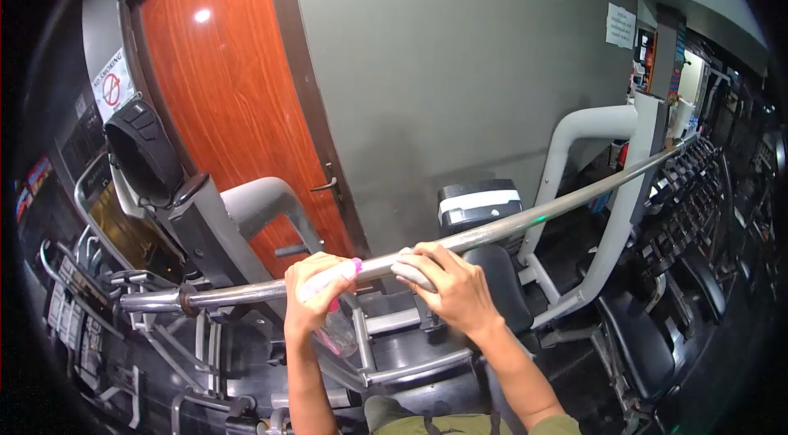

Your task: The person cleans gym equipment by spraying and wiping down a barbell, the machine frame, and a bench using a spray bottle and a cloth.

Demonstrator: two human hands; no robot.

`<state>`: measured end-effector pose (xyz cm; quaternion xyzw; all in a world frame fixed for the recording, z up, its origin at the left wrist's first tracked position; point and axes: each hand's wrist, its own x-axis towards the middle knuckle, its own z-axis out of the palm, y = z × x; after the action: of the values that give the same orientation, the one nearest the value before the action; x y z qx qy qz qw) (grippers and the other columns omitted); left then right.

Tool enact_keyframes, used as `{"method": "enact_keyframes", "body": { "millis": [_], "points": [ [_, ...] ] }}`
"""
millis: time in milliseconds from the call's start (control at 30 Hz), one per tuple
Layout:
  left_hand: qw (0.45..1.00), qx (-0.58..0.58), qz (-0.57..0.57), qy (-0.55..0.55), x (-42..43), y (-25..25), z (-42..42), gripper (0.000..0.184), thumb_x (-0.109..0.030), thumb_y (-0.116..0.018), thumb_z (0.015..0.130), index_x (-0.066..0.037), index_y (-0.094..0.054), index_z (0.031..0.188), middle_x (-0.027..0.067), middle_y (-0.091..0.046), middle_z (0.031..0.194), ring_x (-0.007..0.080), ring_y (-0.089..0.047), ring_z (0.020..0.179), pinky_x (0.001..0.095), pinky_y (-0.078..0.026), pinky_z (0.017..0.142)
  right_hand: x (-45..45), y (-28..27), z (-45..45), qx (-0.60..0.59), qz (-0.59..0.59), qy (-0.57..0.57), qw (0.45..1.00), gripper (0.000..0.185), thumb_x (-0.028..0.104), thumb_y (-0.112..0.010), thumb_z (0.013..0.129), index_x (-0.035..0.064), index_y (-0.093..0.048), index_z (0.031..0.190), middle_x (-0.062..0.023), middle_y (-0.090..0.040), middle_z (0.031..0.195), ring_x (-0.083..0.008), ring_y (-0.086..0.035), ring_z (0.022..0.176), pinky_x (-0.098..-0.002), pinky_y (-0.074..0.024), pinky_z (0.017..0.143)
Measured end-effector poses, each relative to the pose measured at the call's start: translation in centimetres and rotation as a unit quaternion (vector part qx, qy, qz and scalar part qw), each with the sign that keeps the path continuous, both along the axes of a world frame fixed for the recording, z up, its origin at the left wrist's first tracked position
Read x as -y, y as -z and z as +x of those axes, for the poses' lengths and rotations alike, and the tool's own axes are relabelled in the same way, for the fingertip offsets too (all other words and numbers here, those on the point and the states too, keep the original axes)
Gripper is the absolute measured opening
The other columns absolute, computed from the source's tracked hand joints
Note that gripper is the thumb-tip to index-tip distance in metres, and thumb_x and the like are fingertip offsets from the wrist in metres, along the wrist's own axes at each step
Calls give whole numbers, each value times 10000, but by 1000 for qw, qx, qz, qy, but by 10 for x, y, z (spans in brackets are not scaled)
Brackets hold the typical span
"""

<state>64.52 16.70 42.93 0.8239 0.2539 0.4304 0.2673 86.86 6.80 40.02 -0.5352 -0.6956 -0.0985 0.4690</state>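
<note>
A long steel barbell (513,224) runs across the view in front of me, slanting up to the right. My left hand (310,297) is wrapped around a spray bottle with a white and pink head (335,279). Its clear body (336,332) hangs below the hand, and the head is close to the bar. My right hand (453,289) grips a folded grey cloth (417,272) against the bar's middle. Part of the cloth is hidden under the fingers.
Grey rack uprights (630,164) stand at both sides, with a black bench pad (497,271) between them. A black and white box-shaped piece (480,207) is by the wall. Behind are a wooden door (222,90) and, at right, a dumbbell rack (677,209).
</note>
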Motion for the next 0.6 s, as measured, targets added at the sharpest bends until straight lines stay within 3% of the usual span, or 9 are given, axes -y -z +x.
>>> {"method": "enact_keyframes", "body": {
  "millis": [233, 267, 400, 433, 467, 500, 533, 600],
  "points": [
    [998, -35, -52, -11, 0, -6, 0, 349, -366, -674, 865, -38, -734, 763, 92, -679, 704, 199, -627, 663, 321, -457, 648, 17, -36, 63, -20, -77, 94, 992, 192, 268, -735, 893, 203, -773, 1070, -23, -694, 1073, -300, -719, 871, -421, -579, 771],
    [998, -31, -60, -13, 0, -7, 3, 356, -367, -674, 872, -34, -732, 762, 87, -675, 694, 184, -621, 651, 316, -455, 637, 16, -44, 61, -4, -89, 105, 990, 174, 269, -714, 895, 154, -768, 1015, -45, -697, 1039, -327, -710, 856, -443, -569, 763],
    [993, -19, -99, 54, 1, -14, 32, 397, -379, -678, 908, -12, -721, 762, 58, -652, 643, 127, -592, 590, 301, -445, 576, -19, -59, 46, 90, -173, 51, 979, 193, 230, -648, 901, 54, -726, 913, -98, -701, 989, -363, -699, 877, -478, -555, 785],
    [991, -21, -106, 80, -2, -14, 39, 402, -382, -679, 912, -10, -721, 765, 54, -650, 637, 122, -589, 583, 300, -445, 570, -27, -61, 42, 112, -177, 17, 978, 195, 228, -641, 902, 56, -728, 919, -106, -701, 995, -370, -697, 886, -481, -553, 800],
    [986, -45, -123, 102, 0, -19, 45, 378, -322, -624, 923, 16, -672, 761, 78, -642, 688, 148, -580, 647, 303, -445, 640, -38, -60, 42, 135, -179, -17, 974, 197, 227, -633, 903, 57, -731, 924, -113, -701, 1001, -376, -696, 895, -483, -551, 814],
    [987, -32, -114, 112, -3, -17, 51, 385, -342, -643, 922, 9, -688, 769, 75, -646, 677, 139, -583, 633, 300, -446, 622, -45, -63, 43, 158, -182, -50, 969, 200, 225, -626, 905, 59, -734, 930, -120, -701, 1007, -383, -694, 903, -485, -549, 828],
    [986, -21, -107, 123, -8, -13, 58, 393, -361, -663, 921, 2, -704, 777, 71, -650, 666, 130, -586, 619, 297, -447, 604, -49, -69, 45, 175, -224, -86, 955, 286, 289, -635, 900, 57, -717, 1045, -128, -682, 1046, -371, -680, 958, -476, -533, 863],
    [985, -9, -118, 125, -7, -14, 65, 405, -377, -679, 922, -2, -710, 772, 68, -639, 657, 124, -569, 597, 302, -436, 576, -55, -66, 57, 153, -229, -124, 953, 303, 298, -641, 897, 54, -719, 1059, -134, -676, 1042, -372, -679, 961, -473, -533, 867]
  ]
}}
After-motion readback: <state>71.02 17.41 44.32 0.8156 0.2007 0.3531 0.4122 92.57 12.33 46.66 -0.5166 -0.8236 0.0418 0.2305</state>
